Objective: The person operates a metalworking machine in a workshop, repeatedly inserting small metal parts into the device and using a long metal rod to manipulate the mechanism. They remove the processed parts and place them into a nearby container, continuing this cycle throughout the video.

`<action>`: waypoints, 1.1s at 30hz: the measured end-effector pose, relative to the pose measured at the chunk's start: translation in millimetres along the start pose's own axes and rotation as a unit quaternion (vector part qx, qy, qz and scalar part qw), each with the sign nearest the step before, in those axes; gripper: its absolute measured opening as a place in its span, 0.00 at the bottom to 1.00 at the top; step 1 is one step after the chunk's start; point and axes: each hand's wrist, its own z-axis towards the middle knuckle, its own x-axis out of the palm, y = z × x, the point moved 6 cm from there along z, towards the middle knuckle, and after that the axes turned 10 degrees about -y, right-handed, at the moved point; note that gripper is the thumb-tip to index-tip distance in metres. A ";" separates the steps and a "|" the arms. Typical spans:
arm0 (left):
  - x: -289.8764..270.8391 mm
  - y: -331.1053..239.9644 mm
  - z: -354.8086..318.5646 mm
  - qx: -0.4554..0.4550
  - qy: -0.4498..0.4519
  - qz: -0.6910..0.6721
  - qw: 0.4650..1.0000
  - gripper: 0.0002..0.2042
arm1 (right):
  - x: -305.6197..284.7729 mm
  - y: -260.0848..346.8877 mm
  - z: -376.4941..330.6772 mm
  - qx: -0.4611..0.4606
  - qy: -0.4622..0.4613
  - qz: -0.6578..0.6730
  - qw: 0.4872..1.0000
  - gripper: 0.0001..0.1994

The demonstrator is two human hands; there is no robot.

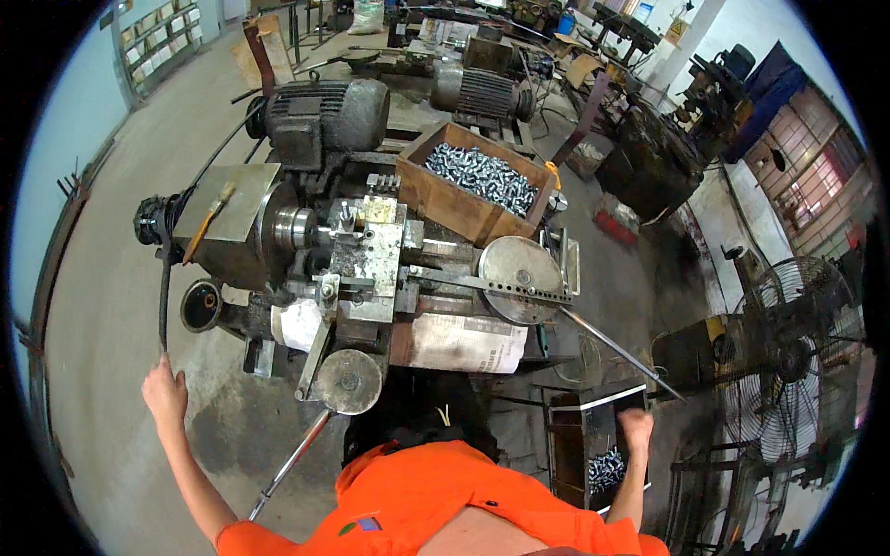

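My left hand (165, 392) is raised at the left, its fingers closed around the lower end of a thin black cable (165, 287) that runs up to the left end of a small grimy lathe (371, 259). At the lower right my right hand (636, 429) is a fist on the rim of a dark metal box (570, 435) holding shiny metal parts (607, 468). Behind the lathe stands a wooden crate (436, 199) filled with several similar shiny parts (482, 176). I wear an orange shirt.
A round handwheel (349, 380) with a long lever sticks out toward me, and a second disc (521, 276) with a long rod is at the right. An electric motor (324, 116) sits behind. A big floor fan (788, 361) stands at the right. More machines fill the back.
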 end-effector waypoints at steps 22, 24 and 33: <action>-37.1 -286.2 -57.2 0.101 0.361 -0.770 0.517 0.14 | 25.0 559.4 120.1 -0.424 0.089 0.470 0.769 0.17; -35.0 -279.8 -51.8 0.089 0.339 -0.757 0.552 0.12 | 28.3 566.2 118.4 -0.437 0.092 0.447 0.775 0.16; -48.1 -245.9 -19.3 0.264 0.182 -0.548 0.773 0.11 | 55.4 604.6 122.7 -0.533 0.170 0.348 0.752 0.13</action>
